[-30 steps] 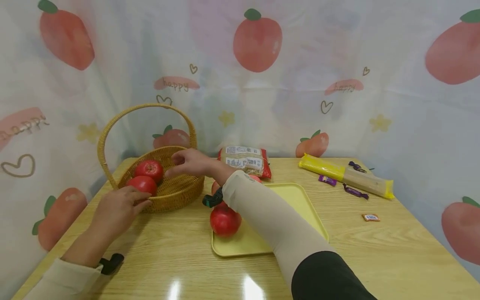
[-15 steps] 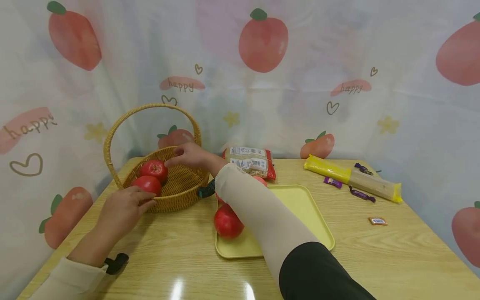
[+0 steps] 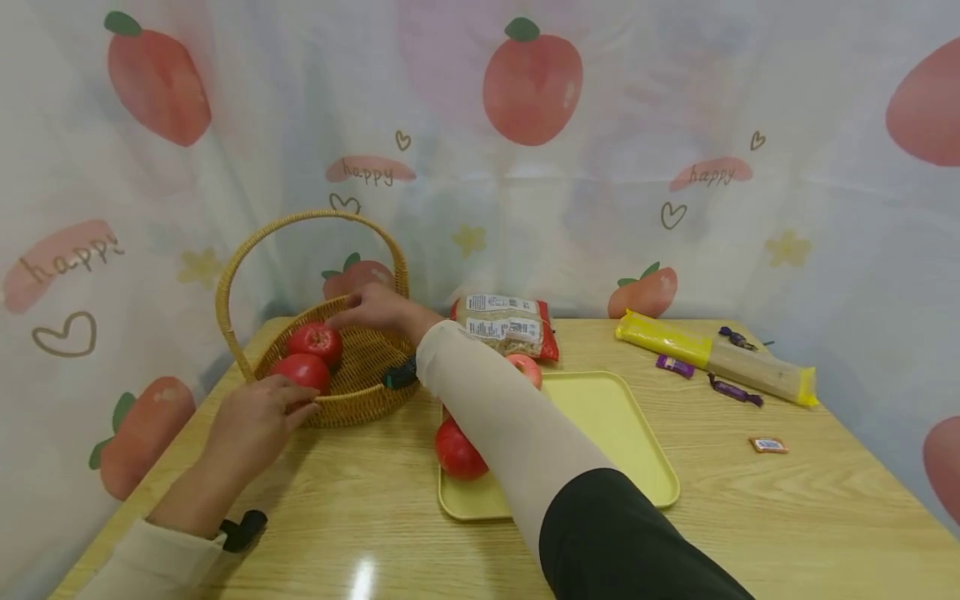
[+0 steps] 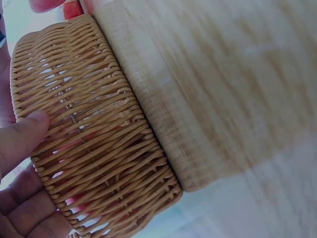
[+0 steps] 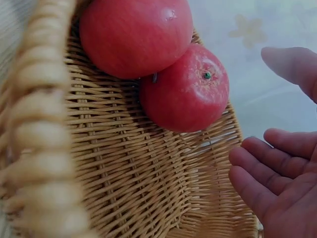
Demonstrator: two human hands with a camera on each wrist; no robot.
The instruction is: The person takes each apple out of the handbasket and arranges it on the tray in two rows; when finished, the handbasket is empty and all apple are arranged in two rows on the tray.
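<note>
A wicker basket [image 3: 360,408] with a tall arched handle stands at the left of the table, with two red apples in its left side. My left hand [image 3: 251,421] grips the near rim of it, thumb on the outer wall [image 4: 94,114] and fingers inside, beside the nearer apple [image 3: 303,372]. Over the basket, my right hand [image 3: 378,310] holds nothing. Its fingers are loosely extended, and the fingertips are close to the farther apple [image 3: 315,342]. In the right wrist view the thumb is spread away from those fingers [image 5: 257,183].
Right of the basket, a yellow tray [image 3: 600,417] carries more red apples [image 3: 461,450], partly hidden under my right sleeve. Behind it lies a red-edged food bag [image 3: 506,325]. A long yellow packet [image 3: 720,358] and several wrapped candies [image 3: 768,445] lie at the right.
My right hand has moved left and farther back over the basket, toward the farther apple. The left hand stays at the rim. The whole head view has shifted slightly.
</note>
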